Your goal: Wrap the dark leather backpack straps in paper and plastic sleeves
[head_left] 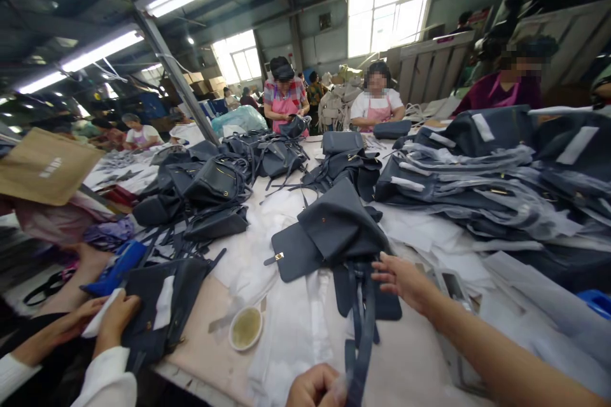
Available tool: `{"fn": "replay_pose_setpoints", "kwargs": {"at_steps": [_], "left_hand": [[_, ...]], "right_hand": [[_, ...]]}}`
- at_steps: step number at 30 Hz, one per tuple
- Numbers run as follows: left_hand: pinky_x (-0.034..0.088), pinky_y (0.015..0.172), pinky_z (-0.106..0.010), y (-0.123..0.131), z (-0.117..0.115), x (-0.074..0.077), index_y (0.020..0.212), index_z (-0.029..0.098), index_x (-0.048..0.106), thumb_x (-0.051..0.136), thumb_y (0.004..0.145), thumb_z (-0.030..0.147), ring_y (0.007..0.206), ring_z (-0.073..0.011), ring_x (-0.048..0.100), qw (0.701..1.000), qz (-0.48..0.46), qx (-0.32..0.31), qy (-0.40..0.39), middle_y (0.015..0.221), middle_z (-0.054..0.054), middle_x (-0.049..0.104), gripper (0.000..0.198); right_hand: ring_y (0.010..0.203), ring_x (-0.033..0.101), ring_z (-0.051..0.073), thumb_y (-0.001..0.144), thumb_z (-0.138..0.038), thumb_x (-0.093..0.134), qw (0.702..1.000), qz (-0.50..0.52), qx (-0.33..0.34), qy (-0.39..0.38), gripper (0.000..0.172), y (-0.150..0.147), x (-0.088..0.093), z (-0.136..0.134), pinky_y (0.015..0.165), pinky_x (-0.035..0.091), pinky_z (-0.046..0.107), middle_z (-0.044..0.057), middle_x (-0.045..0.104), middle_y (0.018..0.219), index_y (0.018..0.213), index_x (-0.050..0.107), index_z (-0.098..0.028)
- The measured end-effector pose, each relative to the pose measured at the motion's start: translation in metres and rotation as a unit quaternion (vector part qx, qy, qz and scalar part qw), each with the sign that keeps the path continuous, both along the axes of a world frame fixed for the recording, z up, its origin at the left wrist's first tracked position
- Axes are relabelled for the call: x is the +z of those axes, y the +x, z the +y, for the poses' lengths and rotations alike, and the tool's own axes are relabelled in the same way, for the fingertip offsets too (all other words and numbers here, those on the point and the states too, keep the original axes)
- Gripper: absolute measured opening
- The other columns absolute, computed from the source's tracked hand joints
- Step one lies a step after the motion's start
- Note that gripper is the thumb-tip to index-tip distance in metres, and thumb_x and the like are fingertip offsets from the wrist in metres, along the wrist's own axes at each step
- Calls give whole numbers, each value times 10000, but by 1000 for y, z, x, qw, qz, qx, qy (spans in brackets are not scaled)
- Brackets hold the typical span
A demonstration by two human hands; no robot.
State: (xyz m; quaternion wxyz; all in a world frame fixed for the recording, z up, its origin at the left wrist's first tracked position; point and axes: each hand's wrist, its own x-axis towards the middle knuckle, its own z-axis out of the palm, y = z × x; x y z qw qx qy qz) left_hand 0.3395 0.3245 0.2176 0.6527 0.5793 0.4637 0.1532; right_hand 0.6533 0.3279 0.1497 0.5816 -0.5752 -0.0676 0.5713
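A dark navy leather backpack (341,222) lies on the table in front of me. Its flap (296,251) with a small gold clasp is spread to the left, and its dark straps (365,331) trail toward me. My right hand (403,280) is at the bag's right lower edge, fingers stretched and apart, holding nothing. At the bottom edge of the view, my left hand (315,386) is closed beside the strap ends. A pale, see-through bit shows at its fingertips; whether it also grips the strap is hidden.
A white bowl of yellowish stuff (245,329) stands left of the straps. Wrapped bags (458,184) pile up at right, more dark bags (205,178) at left. A co-worker's hands (112,318) hold white paper over another bag (165,299). Other people work across the table.
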Motion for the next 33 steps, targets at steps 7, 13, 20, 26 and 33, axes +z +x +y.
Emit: {"fn": "replay_pose_setpoints", "kwargs": {"at_steps": [7, 13, 20, 26, 33], "left_hand": [[424, 433, -218, -140, 177, 61, 500, 268, 527, 622, 697, 690, 640, -185, 662, 993, 17, 90, 81, 367, 58, 376, 476], [410, 431, -181, -249, 264, 26, 440, 227, 490, 422, 781, 626, 563, -103, 644, 968, 68, 158, 185, 423, 80, 386, 529], [507, 533, -263, -215, 252, 52, 652, 347, 641, 609, 687, 652, 867, -204, 678, 943, 80, 219, 237, 515, 36, 471, 309], [521, 544, -344, -120, 195, 70, 743, 386, 688, 612, 671, 703, 889, -296, 687, 955, 85, 221, 179, 581, 2, 584, 333], [501, 584, -282, 24, 26, -24, 612, 194, 669, 695, 746, 543, 617, -182, 593, 992, 67, 83, 62, 594, -15, 609, 376]], "right_hand": [[391, 527, 100, 927, -266, 603, 988, 97, -107, -54, 165, -3, -50, 100, 313, 313, 149, -48, 524, 544, 834, 481, -204], [503, 604, 130, 968, -269, 542, 994, 53, -77, 64, 142, 15, 1, 190, 450, 476, 224, 2, 633, 618, 865, 573, -175], [761, 643, 126, 963, -300, 570, 979, 23, -22, 203, 187, 32, 67, 283, 679, 536, 273, 37, 680, 937, 1016, 641, -136], [551, 599, 105, 894, -329, 633, 990, 15, 70, 125, 247, 5, 5, 141, 520, 422, 212, 28, 667, 638, 733, 663, -145], [744, 726, 255, 902, -722, 367, 894, 300, 332, -12, 731, -44, -42, -60, 556, 519, 299, 185, 735, 869, 929, 711, -76]]}}
